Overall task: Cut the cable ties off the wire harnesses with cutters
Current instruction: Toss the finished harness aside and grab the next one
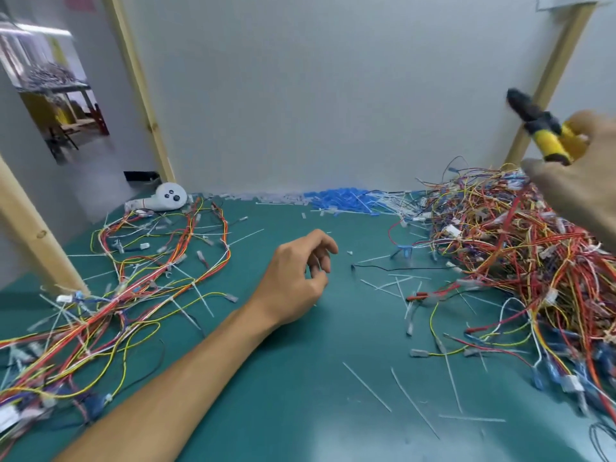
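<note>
My right hand (580,181) is raised at the right edge and grips yellow-handled cutters (546,128) with their dark jaws pointing up and left. It hovers above a big tangled heap of wire harnesses (520,248) on the right. My left hand (300,275) hangs over the middle of the green mat (293,378), fingers loosely curled, holding nothing. Spread-out harnesses with white cable ties (133,281) lie on the left. Cut white tie pieces (416,395) are scattered over the mat.
A pile of blue and white tie offcuts (343,198) lies along the back wall. A white device with dark buttons (166,198) sits at the back left. Wooden posts (43,241) stand at the left, and another (546,85) at the right.
</note>
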Demonstrator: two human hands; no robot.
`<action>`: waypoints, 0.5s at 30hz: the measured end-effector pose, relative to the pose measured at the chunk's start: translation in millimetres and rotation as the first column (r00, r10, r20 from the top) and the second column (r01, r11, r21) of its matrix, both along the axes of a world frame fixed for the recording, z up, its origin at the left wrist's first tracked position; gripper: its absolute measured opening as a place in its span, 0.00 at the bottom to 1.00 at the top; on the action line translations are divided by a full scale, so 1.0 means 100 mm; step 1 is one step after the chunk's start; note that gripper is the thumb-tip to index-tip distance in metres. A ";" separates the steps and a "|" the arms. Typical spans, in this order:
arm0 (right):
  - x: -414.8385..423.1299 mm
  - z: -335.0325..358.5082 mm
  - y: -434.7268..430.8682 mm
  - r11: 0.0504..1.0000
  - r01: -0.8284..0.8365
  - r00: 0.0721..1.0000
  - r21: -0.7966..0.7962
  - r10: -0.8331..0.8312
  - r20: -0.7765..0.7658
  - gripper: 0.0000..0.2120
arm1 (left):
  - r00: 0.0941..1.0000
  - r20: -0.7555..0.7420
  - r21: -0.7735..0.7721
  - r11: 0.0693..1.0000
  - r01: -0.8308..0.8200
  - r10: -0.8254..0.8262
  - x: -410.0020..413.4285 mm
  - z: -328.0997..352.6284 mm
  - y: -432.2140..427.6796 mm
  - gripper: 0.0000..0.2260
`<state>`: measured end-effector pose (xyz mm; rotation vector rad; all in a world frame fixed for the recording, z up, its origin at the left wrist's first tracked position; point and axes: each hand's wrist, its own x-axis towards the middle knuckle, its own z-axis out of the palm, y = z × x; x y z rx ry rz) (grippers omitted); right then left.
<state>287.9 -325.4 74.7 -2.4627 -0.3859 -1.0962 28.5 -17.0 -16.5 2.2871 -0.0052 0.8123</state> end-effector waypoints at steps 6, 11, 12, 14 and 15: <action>-0.96 0.23 0.46 0.954 -0.291 0.954 -0.077 0.295 0.053 0.15 | 0.924 -0.107 0.259 0.908 -0.330 0.367 -0.03 0.03 0.11 0.12; -1.57 -0.13 0.96 0.868 -0.494 0.856 -0.048 0.475 -0.205 0.10 | 0.575 -0.182 0.626 0.545 -0.558 0.797 -0.10 0.10 0.40 0.23; -1.62 -0.23 1.03 0.859 -0.508 0.839 -0.058 0.479 -0.258 0.10 | 0.512 -0.217 0.643 0.516 -0.566 0.831 -0.12 0.10 0.47 0.26; -1.66 -0.48 1.11 0.853 -0.516 0.825 -0.081 0.469 -0.315 0.09 | 0.413 -0.307 0.662 0.504 -0.555 0.857 -0.16 0.08 0.60 0.27; -1.66 -0.59 1.14 0.846 -0.529 0.812 -0.067 0.481 -0.330 0.09 | 0.393 -0.348 0.655 0.520 -0.548 0.851 -0.17 0.06 0.64 0.25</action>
